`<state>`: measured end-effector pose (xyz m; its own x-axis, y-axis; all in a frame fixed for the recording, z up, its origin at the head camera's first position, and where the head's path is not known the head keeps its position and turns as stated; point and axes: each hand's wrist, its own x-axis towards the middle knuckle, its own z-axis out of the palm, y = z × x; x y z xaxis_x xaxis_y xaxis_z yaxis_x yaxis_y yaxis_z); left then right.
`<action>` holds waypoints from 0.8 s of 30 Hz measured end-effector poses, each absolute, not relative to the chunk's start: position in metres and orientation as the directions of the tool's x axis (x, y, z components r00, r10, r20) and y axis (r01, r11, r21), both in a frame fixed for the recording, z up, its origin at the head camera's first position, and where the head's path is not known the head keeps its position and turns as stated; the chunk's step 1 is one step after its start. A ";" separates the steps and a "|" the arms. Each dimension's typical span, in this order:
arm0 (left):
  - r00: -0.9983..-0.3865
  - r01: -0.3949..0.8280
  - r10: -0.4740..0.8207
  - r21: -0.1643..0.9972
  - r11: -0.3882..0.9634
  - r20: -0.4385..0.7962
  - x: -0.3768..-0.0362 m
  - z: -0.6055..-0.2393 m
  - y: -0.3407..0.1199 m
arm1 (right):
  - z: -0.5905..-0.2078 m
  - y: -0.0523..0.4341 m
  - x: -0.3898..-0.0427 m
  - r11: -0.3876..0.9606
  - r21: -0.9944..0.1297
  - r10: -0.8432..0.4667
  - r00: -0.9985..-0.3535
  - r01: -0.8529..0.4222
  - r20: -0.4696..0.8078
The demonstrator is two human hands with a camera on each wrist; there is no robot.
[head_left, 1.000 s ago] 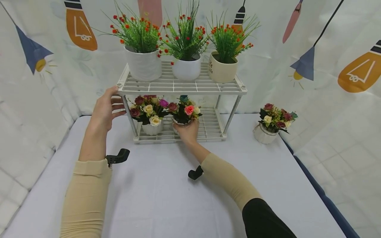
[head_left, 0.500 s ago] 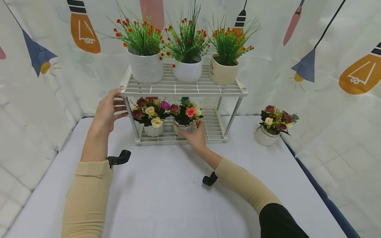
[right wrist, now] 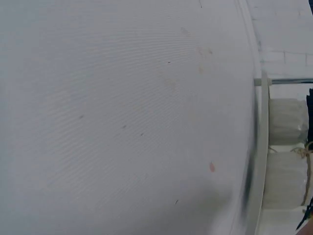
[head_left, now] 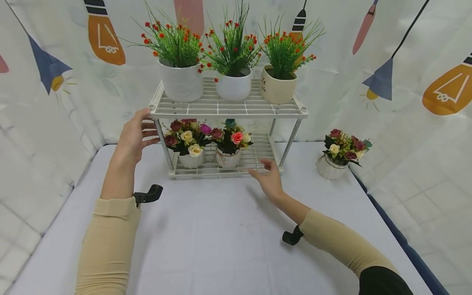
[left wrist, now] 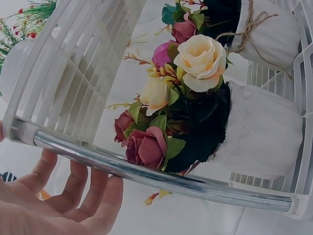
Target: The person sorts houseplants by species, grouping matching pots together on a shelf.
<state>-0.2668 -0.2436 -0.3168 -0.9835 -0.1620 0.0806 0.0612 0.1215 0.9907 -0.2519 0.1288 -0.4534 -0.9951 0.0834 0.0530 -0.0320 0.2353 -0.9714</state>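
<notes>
My left hand holds a white two-tier wire rack at its front left corner. In the left wrist view the fingertips rest against the metal post. My right hand is off the rack's front right, fingers apart and nothing between them. On the lower tier stand two flower pots: one with cream and dark red roses, and a twine-tied pot with a coral rose. A third twine-tied flower pot stands on the table to the right. The right wrist view barely shows that hand.
The upper tier bears a large white pot, a smaller white pot and a cream pot, all with red-flowered grass. A white cloth covers the table. A patterned curtain hangs close behind.
My right hand has let go of the twine-tied pot on the lower tier and moved right, out toward the front. The pot stays upright there. My left hand stays at the corner.
</notes>
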 end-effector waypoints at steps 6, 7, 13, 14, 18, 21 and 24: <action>-0.984 0.062 -0.161 0.993 0.096 0.077 -0.267 -0.317 -0.244 | -0.455 0.160 -0.244 0.207 -0.978 0.113 -0.993 -0.014 0.039; -0.984 0.064 -0.161 0.993 0.097 0.079 -0.267 -0.317 -0.243 | -0.455 0.164 -0.242 0.206 -0.979 0.117 -0.993 -0.007 0.032; -0.982 0.069 -0.168 0.989 0.131 0.091 -0.267 -0.317 -0.243 | -0.457 0.189 -0.236 0.196 -0.980 0.174 -0.985 0.033 0.002; -0.981 0.069 -0.169 0.989 0.133 0.092 -0.267 -0.317 -0.242 | -0.458 0.194 -0.236 0.192 -0.981 0.194 -0.981 0.038 0.000; -0.982 0.069 -0.168 0.989 0.131 0.091 -0.266 -0.317 -0.242 | -0.462 0.214 -0.238 0.168 -0.983 0.294 -0.956 0.072 -0.020; -0.983 0.068 -0.163 0.990 0.128 0.088 -0.266 -0.317 -0.242 | -0.464 0.232 -0.239 0.151 -0.984 0.361 -0.932 0.100 -0.039; -0.983 0.066 -0.164 0.990 0.128 0.087 -0.266 -0.316 -0.242 | -0.463 0.249 -0.240 0.138 -0.983 0.427 -0.903 0.118 -0.048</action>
<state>-0.2661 -0.2425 -0.3164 -0.9827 -0.1638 0.0866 0.0659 0.1283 0.9895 -0.2401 0.2495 -0.4633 -0.9030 0.4270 -0.0481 0.1179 0.1384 -0.9833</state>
